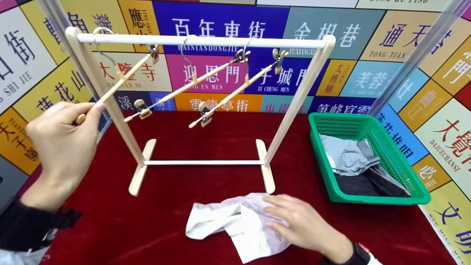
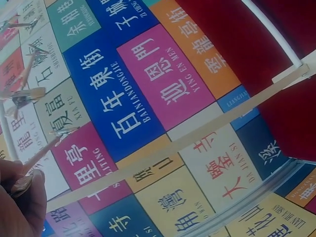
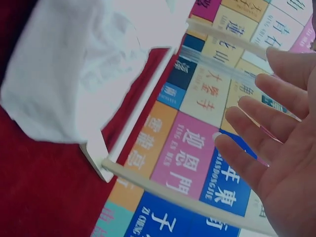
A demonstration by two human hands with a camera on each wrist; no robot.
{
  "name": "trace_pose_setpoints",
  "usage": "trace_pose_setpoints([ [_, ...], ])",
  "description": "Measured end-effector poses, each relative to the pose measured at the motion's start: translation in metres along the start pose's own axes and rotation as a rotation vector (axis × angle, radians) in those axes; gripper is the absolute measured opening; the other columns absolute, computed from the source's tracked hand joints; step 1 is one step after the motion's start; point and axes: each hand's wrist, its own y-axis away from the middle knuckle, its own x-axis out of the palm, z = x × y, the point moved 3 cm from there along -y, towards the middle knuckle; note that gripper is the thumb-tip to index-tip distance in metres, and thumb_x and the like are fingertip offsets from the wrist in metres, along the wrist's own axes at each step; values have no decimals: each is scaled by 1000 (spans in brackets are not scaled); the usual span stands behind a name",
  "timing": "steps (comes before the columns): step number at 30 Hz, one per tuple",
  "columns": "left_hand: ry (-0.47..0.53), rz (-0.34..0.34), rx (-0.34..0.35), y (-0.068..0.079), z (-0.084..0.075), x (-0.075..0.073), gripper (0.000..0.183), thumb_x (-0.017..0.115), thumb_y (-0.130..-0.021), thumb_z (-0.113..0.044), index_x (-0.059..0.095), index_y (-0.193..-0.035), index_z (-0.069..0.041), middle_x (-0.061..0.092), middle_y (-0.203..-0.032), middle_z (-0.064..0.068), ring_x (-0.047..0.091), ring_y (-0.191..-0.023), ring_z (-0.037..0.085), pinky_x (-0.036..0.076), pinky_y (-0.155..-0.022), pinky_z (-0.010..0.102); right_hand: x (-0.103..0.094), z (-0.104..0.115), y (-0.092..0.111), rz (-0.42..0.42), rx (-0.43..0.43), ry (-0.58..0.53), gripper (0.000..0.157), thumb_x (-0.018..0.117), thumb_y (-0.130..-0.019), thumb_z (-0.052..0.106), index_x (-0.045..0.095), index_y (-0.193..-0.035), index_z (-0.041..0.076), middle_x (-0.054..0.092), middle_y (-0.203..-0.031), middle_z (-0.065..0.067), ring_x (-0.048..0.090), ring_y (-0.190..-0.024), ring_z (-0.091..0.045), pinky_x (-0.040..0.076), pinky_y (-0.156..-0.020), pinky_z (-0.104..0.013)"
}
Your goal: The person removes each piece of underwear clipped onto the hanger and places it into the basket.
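At the left, my left hand (image 1: pixel 62 138) pinches the near end of a wooden clip hanger (image 1: pixel 132 70), which hangs by its wire hook on the white rail. That hand also shows at the lower left edge of the left wrist view. A crumpled white and pale lilac garment (image 1: pixel 248 228) lies on the red cloth in front of the rack. Above its right side is my right hand (image 1: pixel 298 221), fingers extended. In the right wrist view the fingers are spread, with nothing between them, and the garment is off to the side.
A small wooden garment rack (image 1: pixel 204 39) stands mid-table, carrying two more clip hangers, a middle one (image 1: pixel 198 79) and a right one (image 1: pixel 235 92). At the right, a green basket (image 1: pixel 371 198) holds grey and dark fabric pieces. Printed panels enclose the table behind.
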Motion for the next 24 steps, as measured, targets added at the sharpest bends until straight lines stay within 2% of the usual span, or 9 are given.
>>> trace_pose_setpoints([
  [3,-9,4,-11,1,4,1,17,78,-95,-15,83,-93,2,72,-78,16,46,-72,-11,32,-66,12,11,6,1,52,-3,18,38,81,-92,33,76,-120,8,71,-132,-9,67,-121,-22,56,-98,-41],
  [8,-15,6,-26,3,10,3,17,78,-95,-14,83,-94,2,73,-79,18,46,-73,-12,33,-66,12,31,14,6,177,50,26,55,85,-86,46,73,-124,8,68,-136,-9,65,-123,-21,55,-100,-39],
  [15,2,-9,-43,6,16,6,18,84,-90,-14,82,-100,1,75,-87,18,51,-78,-11,37,-71,11,55,23,16,332,95,-5,66,87,-81,47,68,-132,9,65,-140,-9,60,-130,-24,51,-106,-44],
  [17,-3,-8,-44,9,17,7,25,86,-88,-14,81,-108,0,76,-93,18,52,-82,-11,39,-73,10,60,24,19,366,97,-9,67,88,-80,45,67,-133,10,64,-141,-9,59,-129,-25,50,-106,-46],
  [20,-5,4,-55,16,20,8,46,89,-84,-13,75,-126,-3,75,-99,19,53,-85,-13,42,-76,7,64,25,23,386,94,-6,67,90,-77,42,67,-132,11,63,-141,-10,59,-128,-26,50,-105,-48],
  [22,3,26,-84,22,22,8,62,90,-83,-12,66,-140,-6,74,-102,20,55,-86,-13,45,-76,5,66,26,24,385,94,-9,66,92,-76,40,67,-130,12,64,-141,-10,60,-128,-27,50,-106,-48],
  [24,31,54,-144,30,24,9,76,88,-85,-14,53,-152,-10,74,-104,19,58,-85,-11,48,-76,5,68,25,25,380,91,-14,64,92,-76,36,68,-130,11,65,-139,-10,60,-128,-26,50,-106,-47],
])
